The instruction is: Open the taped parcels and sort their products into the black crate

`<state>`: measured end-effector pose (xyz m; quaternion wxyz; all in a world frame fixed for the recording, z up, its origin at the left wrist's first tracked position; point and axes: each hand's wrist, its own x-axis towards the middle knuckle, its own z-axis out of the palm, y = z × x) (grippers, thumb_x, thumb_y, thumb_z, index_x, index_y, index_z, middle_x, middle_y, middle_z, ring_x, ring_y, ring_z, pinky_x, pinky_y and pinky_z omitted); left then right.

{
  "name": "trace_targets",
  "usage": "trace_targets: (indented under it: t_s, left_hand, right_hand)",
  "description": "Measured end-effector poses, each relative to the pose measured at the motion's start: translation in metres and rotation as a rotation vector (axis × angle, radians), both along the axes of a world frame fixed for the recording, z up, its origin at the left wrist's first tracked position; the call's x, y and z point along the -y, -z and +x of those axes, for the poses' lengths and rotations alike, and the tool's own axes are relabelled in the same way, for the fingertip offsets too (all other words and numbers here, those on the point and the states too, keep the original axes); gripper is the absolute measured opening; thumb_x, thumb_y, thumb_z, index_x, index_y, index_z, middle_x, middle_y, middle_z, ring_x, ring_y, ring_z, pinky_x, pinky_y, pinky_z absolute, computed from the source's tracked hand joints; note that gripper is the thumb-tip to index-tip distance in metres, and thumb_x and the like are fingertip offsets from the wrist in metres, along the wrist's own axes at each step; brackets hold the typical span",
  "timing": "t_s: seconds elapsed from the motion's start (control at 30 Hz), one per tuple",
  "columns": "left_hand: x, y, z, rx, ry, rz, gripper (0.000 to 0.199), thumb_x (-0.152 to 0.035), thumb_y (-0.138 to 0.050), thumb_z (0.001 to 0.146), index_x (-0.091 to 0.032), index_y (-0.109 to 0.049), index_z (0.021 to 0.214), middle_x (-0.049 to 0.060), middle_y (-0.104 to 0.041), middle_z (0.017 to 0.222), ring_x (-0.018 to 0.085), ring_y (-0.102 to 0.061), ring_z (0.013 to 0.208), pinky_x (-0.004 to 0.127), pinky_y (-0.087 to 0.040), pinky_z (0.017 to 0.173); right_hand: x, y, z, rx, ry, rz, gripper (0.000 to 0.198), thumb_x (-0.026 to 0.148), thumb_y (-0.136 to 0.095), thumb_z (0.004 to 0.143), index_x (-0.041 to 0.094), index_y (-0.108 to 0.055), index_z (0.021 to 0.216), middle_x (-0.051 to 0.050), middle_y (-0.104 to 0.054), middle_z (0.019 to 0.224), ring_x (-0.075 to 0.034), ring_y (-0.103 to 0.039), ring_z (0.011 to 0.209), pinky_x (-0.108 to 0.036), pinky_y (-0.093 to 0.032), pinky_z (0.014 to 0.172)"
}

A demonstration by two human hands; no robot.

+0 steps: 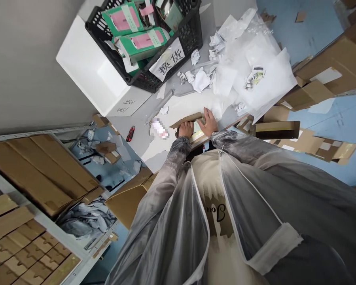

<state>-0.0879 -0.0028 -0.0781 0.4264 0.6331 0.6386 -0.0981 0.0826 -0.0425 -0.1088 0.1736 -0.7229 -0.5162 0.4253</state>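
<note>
A small brown cardboard box (pixel 190 117) lies at the near edge of the table, its flap raised and something pale inside that I cannot make out. My left hand (pixel 186 129) is closed over the box's left part, fingers curled inward. At the right end, my right hand (pixel 209 122) grips the box's edge, its fingers fairly straight and the thumb toward the box. Just left of the box is a small pinkish item (pixel 159 128), blurred out. Farther left rests a red and black box cutter (pixel 130 133).
Behind stands a black crate (pixel 192 35) of green and pink boxes beside a white bin (pixel 91 75). Crumpled paper (pixel 201 80) and plastic wrap (pixel 252 59) cover the right part of the table. Cartons (pixel 329 67) stand at the right; shelves hold brown boxes (pixel 41 170) at the left.
</note>
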Motion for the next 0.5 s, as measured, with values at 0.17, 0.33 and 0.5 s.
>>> trace_targets:
  t_s: [0.17, 0.33, 0.5]
  left_hand:
    - [0.004, -0.017, -0.03, -0.069, 0.274, 0.046, 0.061, -0.017, -0.054, 0.113, -0.012, -0.067, 0.172, 0.032, -0.071, 0.165, 0.043, -0.058, 0.165, 0.055, -0.037, 0.145]
    - [0.007, -0.043, -0.038, -0.209, 0.526, 0.147, 0.08, -0.011, -0.048, 0.114, -0.004, -0.043, 0.193, 0.035, -0.069, 0.173, 0.045, -0.058, 0.167, 0.057, -0.045, 0.141]
    - [0.002, -0.075, -0.034, -0.193, 0.673, 0.199, 0.081, -0.009, -0.051, 0.113, -0.006, -0.045, 0.194, 0.034, -0.069, 0.174, 0.044, -0.063, 0.166, 0.057, -0.052, 0.137]
  right_hand:
    - [0.018, -0.004, 0.018, -0.196, -0.16, 0.138, 0.137, 0.061, -0.094, 0.105, 0.002, -0.015, 0.199, -0.026, -0.012, 0.209, -0.035, -0.015, 0.197, -0.039, -0.017, 0.161]
    - [0.009, 0.004, 0.034, -0.548, -0.011, -0.047, 0.158, 0.059, -0.108, 0.081, 0.023, -0.014, 0.203, -0.016, -0.012, 0.211, -0.038, -0.019, 0.196, -0.047, -0.022, 0.16]
    - [0.005, 0.005, 0.042, -0.916, 0.133, -0.352, 0.185, 0.045, -0.115, 0.041, 0.036, -0.023, 0.201, -0.007, -0.034, 0.207, -0.044, -0.031, 0.189, -0.06, -0.02, 0.16]
